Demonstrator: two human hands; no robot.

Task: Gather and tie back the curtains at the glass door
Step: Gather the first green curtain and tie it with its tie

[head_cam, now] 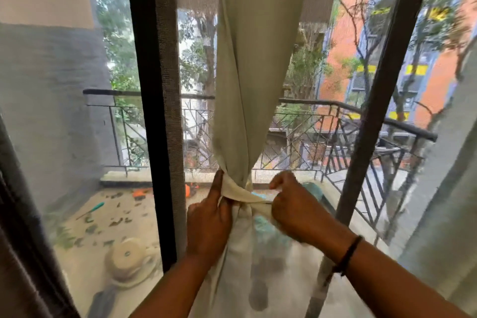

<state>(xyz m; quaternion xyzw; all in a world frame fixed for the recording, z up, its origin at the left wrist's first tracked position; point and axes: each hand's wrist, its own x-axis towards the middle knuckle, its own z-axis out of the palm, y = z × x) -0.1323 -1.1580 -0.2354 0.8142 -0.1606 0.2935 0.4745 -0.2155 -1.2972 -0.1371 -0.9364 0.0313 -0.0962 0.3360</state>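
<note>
A pale green curtain (258, 59) is hanging down the middle of the glass door (77, 137), gathered into a narrow waist low in the view and flaring out again beneath. A cream tie-back band (241, 192) is wrapping round that waist, running from the left side down to the right.

The left hand (207, 224) is pressing against the left side of the bundle, its grip curling round the band and gathered cloth, with one finger reaching up along the band's upper edge. The right hand (294, 206) is sitting just to the right of the bundle, its grip pressed together and pinching the end of the band, fingers bent tightly. A dark bracelet (348, 255) is circling the right wrist.

Dark door frames (152, 111) are standing on either side of the curtain. Beyond the glass, a balcony floor (108, 214) is showing scattered leaves, a green-handled tool (91, 210) and a round cream object (127, 257). A black metal railing (335, 142) is edging the balcony, with trees and an orange building (343, 41) behind.
</note>
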